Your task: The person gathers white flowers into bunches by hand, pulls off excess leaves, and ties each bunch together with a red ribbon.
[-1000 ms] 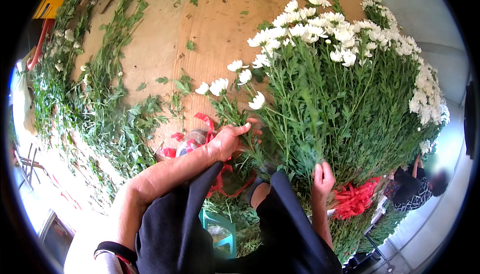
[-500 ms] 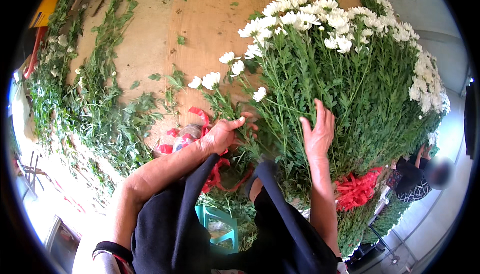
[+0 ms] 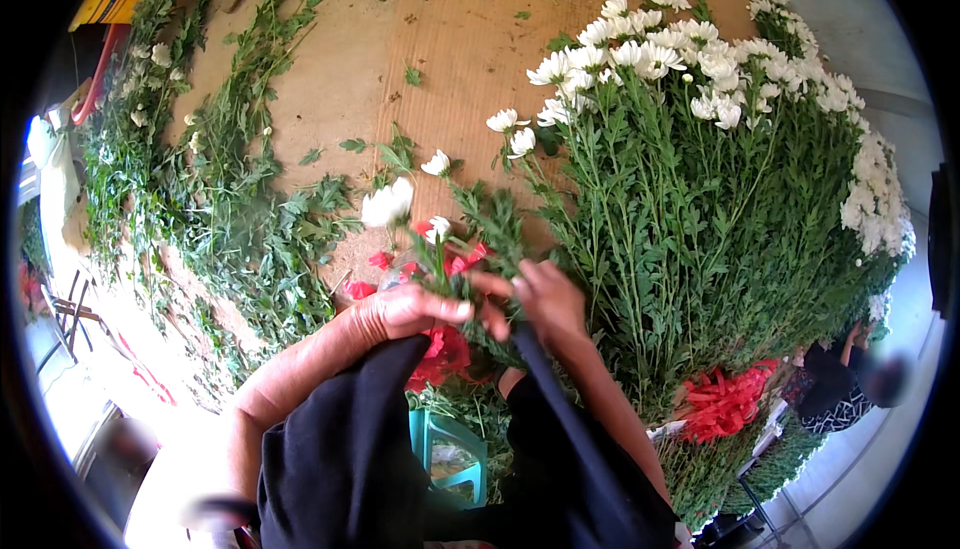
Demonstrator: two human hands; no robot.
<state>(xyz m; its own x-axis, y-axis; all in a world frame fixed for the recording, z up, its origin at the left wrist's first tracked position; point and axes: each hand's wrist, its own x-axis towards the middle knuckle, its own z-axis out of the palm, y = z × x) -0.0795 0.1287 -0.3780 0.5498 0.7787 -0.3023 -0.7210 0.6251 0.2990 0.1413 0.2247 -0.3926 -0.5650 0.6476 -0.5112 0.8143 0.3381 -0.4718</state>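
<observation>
My left hand [image 3: 425,311] is closed around a few white chrysanthemum stems [image 3: 432,257], their blooms pointing up and left; one large white bloom [image 3: 388,204] is blurred. Right beside it, my right hand [image 3: 552,299] has its fingers curled around a leafy chrysanthemum stem [image 3: 497,224], slightly smeared by motion. The lower stem ends are hidden behind the hands and my knees. Under and behind the left hand lie red ribbon strips [image 3: 440,357]. To the right of both hands leans a thick pile of white chrysanthemums [image 3: 660,199], blooms at the far end.
Loose leafy stems [image 3: 220,209] are strewn over the left of the brown board [image 3: 440,59]. A bundle of red strips [image 3: 728,401] lies at the pile's near edge. A turquoise stool [image 3: 450,454] stands below, between my legs. Another person [image 3: 838,384] is at the far right.
My right hand has moved left from the pile to meet the left hand, and its fingers have curled in. The held chrysanthemums are nearer to me. The whole view has shifted slightly.
</observation>
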